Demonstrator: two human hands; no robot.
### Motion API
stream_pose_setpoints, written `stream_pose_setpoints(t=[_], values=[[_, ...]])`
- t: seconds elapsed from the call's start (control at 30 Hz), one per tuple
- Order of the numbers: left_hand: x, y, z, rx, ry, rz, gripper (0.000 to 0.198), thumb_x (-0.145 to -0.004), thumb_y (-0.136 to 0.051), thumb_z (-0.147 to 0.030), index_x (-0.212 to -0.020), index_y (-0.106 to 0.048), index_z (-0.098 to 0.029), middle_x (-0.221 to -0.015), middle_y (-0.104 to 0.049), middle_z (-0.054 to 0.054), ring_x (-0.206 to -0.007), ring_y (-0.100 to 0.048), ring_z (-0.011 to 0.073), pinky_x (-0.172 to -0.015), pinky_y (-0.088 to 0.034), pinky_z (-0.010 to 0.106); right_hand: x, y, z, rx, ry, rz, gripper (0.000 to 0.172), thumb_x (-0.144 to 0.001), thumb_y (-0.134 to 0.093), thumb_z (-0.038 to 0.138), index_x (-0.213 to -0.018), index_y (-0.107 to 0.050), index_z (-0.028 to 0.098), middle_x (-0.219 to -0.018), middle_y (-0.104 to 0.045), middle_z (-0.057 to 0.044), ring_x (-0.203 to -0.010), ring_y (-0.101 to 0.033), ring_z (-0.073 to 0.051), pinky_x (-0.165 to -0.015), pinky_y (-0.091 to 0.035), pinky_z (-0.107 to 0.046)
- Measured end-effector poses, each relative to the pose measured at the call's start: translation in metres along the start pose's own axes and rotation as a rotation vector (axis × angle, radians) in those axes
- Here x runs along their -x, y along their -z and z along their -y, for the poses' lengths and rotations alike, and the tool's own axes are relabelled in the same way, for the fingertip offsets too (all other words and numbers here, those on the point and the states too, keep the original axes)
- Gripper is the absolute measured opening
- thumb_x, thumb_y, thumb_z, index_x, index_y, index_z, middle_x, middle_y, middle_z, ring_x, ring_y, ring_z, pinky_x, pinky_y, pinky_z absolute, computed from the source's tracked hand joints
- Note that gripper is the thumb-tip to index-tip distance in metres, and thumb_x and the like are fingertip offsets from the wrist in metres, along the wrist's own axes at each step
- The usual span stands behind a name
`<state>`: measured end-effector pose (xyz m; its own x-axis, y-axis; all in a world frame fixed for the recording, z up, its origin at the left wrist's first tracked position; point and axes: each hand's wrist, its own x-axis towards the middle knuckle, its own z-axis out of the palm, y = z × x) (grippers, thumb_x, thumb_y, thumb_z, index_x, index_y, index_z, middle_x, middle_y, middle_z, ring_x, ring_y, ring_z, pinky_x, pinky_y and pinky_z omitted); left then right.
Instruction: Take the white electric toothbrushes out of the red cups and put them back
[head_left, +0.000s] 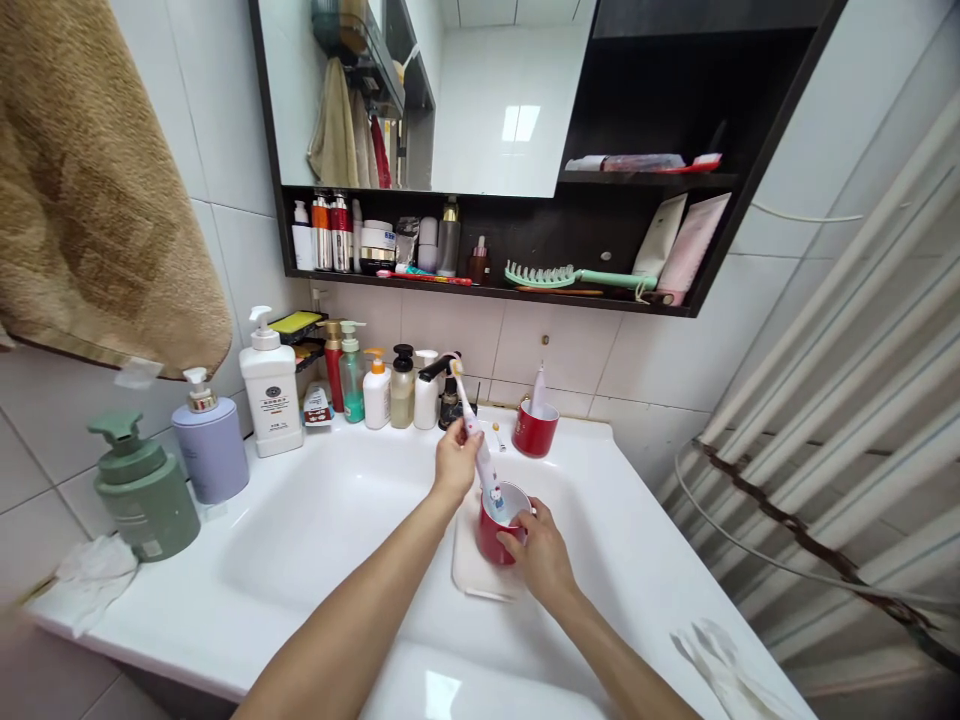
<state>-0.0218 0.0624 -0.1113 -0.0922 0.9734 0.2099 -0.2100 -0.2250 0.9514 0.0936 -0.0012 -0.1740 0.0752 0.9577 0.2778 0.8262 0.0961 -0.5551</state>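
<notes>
My left hand (pixel 456 462) pinches a white electric toothbrush (pixel 484 462) near its neck. Its brush head points up and its handle's lower end, with a small cartoon picture, is at the mouth of a red cup (pixel 495 543). Whether the handle touches the cup's inside I cannot tell. My right hand (pixel 544 555) grips that cup by its right side and rim. Under the cup, a pale flat mat or board (pixel 466 572) lies in the white sink (pixel 315 530). Behind the hands is the black faucet (pixel 439 368).
A second red cup (pixel 535 432) holding another toothbrush stands at the sink's back right. Pump bottles (pixel 271 385) line the back and left rim. White gloves (pixel 720 665) lie on the right counter. Above hangs a dark mirror cabinet (pixel 540 240); pipes (pixel 840 470) run along the right.
</notes>
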Motion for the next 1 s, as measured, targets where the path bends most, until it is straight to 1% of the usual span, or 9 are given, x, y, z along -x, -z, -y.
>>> stream_pose_setpoints(t=[0.13,0.27,0.37,0.5,0.6,0.7,0.87,0.93,1.0], values=[[0.01,0.019,-0.019,0.158,0.04,0.035,0.024,-0.065,-0.043,-0.026,-0.088,-0.044,-0.018,-0.078,-0.049,-0.001,-0.063,-0.043,0.0052,-0.061,-0.035,0.017,-0.002,-0.005,-0.005,-0.002,-0.003,0.013,0.009,-0.061,-0.044,0.023,-0.062,-0.05,0.016,-0.11,-0.034,-0.012,-0.083,-0.048,-0.019,-0.07,-0.036,-0.03],[0.037,0.026,-0.014,0.244,0.161,0.167,0.024,-0.061,-0.048,-0.031,-0.078,-0.049,-0.013,-0.063,-0.049,0.0,-0.053,-0.042,0.0059,-0.054,-0.036,0.019,-0.008,0.009,0.001,-0.133,-0.011,-0.04,0.02,-0.059,-0.048,0.028,-0.075,-0.054,0.019,-0.111,-0.037,-0.01,-0.094,-0.042,-0.022,-0.073,-0.034,-0.032],[0.052,0.024,-0.005,0.331,0.273,0.321,0.027,-0.058,-0.054,-0.031,-0.076,-0.052,-0.012,-0.06,-0.048,0.0,-0.053,-0.043,0.0062,-0.054,-0.035,0.02,-0.018,0.026,0.019,-0.467,-0.02,-0.063,0.029,-0.065,-0.041,0.035,-0.088,-0.05,0.019,-0.104,-0.044,-0.008,-0.091,-0.044,-0.019,-0.07,-0.036,-0.03],[0.062,0.018,0.007,0.399,0.41,0.516,0.031,-0.055,-0.058,-0.031,-0.079,-0.052,-0.012,-0.06,-0.048,-0.001,-0.052,-0.043,0.0059,-0.054,-0.033,0.02,-0.03,0.034,0.041,-0.946,-0.104,0.16,0.029,-0.066,-0.041,0.039,-0.081,-0.051,0.016,-0.069,-0.056,-0.003,-0.06,-0.051,-0.012,-0.058,-0.039,-0.025],[0.065,0.013,0.016,0.402,0.543,0.548,0.036,-0.058,-0.051,-0.043,-0.075,-0.049,-0.011,-0.057,-0.048,0.0,-0.049,-0.045,0.0075,-0.049,-0.032,0.02,-0.034,0.031,0.044,-1.143,-0.207,0.174,0.022,-0.063,-0.047,0.037,-0.066,-0.051,0.015,-0.054,-0.053,0.001,-0.046,-0.045,-0.008,-0.045,-0.036,-0.02],[0.069,0.009,0.023,0.348,0.718,0.582,0.049,-0.062,-0.029,-0.058,-0.073,-0.045,-0.013,-0.048,-0.044,-0.002,-0.039,-0.041,0.0073,-0.042,-0.029,0.021,-0.035,0.03,0.039,-1.289,-0.304,0.126,0.021,-0.063,-0.048,0.037,-0.066,-0.049,0.017,-0.054,-0.053,0.002,-0.047,-0.047,-0.009,-0.046,-0.037,-0.021],[0.071,0.006,0.025,0.132,0.551,0.532,0.052,-0.062,-0.022,-0.061,-0.065,-0.042,-0.013,-0.044,-0.041,-0.002,-0.033,-0.037,0.0063,-0.037,-0.028,0.02,-0.035,0.03,0.035,-1.217,-0.367,-0.011,0.021,-0.061,-0.051,0.036,-0.066,-0.049,0.016,-0.05,-0.053,0.002,-0.05,-0.05,-0.01,-0.05,-0.039,-0.021],[0.071,0.006,0.022,0.169,0.622,0.57,0.051,-0.062,-0.02,-0.061,-0.065,-0.041,-0.014,-0.043,-0.04,-0.003,-0.032,-0.035,0.0058,-0.037,-0.027,0.02,-0.033,0.03,0.037,-1.272,-0.407,-0.017,0.02,-0.061,-0.052,0.036,-0.065,-0.048,0.017,-0.05,-0.052,0.003,-0.049,-0.05,-0.009,-0.048,-0.039,-0.021],[0.07,0.006,0.02,0.274,0.792,0.643,0.05,-0.063,-0.018,-0.061,-0.066,-0.04,-0.015,-0.042,-0.037,-0.005,-0.031,-0.032,0.0045,-0.037,-0.025,0.019,-0.031,0.03,0.039,-1.365,-0.443,0.013,0.019,-0.061,-0.051,0.036,-0.063,-0.047,0.017,-0.051,-0.052,0.003,-0.048,-0.049,-0.009,-0.045,-0.039,-0.02]])
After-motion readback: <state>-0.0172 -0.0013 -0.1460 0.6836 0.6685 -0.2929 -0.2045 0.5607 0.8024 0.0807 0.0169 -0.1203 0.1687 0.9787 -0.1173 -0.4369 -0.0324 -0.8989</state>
